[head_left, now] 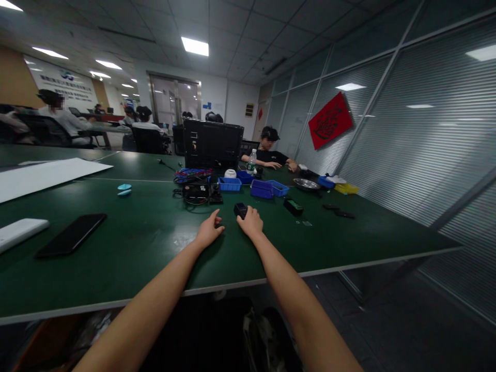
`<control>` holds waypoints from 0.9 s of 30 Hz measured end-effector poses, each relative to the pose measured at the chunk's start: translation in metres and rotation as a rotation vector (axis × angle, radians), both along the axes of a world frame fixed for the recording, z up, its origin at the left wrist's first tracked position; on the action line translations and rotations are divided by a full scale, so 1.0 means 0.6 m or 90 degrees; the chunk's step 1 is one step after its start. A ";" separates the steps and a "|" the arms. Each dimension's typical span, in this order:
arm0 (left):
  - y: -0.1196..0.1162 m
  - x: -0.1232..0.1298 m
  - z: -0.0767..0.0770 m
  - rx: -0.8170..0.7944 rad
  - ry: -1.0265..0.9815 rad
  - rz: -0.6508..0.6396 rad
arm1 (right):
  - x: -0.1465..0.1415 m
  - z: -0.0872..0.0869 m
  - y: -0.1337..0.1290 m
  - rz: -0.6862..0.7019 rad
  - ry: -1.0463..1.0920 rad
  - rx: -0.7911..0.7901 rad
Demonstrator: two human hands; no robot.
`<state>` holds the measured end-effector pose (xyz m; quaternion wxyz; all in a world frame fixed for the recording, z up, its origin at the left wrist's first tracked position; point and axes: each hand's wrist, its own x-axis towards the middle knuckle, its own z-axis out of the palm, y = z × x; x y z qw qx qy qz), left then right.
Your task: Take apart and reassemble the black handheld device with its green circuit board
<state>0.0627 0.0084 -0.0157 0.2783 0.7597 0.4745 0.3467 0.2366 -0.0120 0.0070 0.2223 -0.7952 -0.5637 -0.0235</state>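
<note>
My right hand (pixel 251 222) is closed round a small black boxy device (pixel 240 209) with a dark glossy face, standing on the green tabletop. Its exact kind is hard to make out. To its left, my left hand (pixel 210 229) rests at the table with fingers apart, holding nothing. A short gap lies between it and the device. Beyond both hands are a blue bin (pixel 229 184), a darker blue bin (pixel 262 189) and a black box with cables (pixel 196 193). Right of my right hand lies a black and green box (pixel 293 206).
A monitor (pixel 212 144) stands behind the bins, near a water bottle (pixel 251 161) and a white ball (pixel 230 174). A metal dish (pixel 307 184) is further right. At left lie a black tablet-like slab (pixel 72 235) and a white slab (pixel 21 232). A person (pixel 271 155) sits across the table.
</note>
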 end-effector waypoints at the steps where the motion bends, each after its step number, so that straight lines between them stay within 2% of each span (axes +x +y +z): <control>1: 0.000 0.000 0.000 0.002 0.001 0.001 | -0.002 -0.001 0.000 0.006 0.001 0.001; 10: -0.005 0.002 0.005 0.014 0.006 0.013 | -0.048 -0.004 -0.008 0.103 0.028 0.021; 14: -0.001 0.003 0.004 0.028 0.007 0.035 | -0.056 -0.007 -0.006 0.224 0.117 0.041; 18: 0.001 0.003 0.005 0.074 0.049 0.087 | -0.049 -0.019 0.006 0.344 0.295 0.061; 22: 0.000 0.005 0.007 0.090 0.080 0.118 | -0.045 -0.030 0.022 0.358 0.415 0.079; 27: 0.002 0.007 0.008 0.071 0.098 0.122 | -0.044 -0.036 0.039 0.370 0.389 0.086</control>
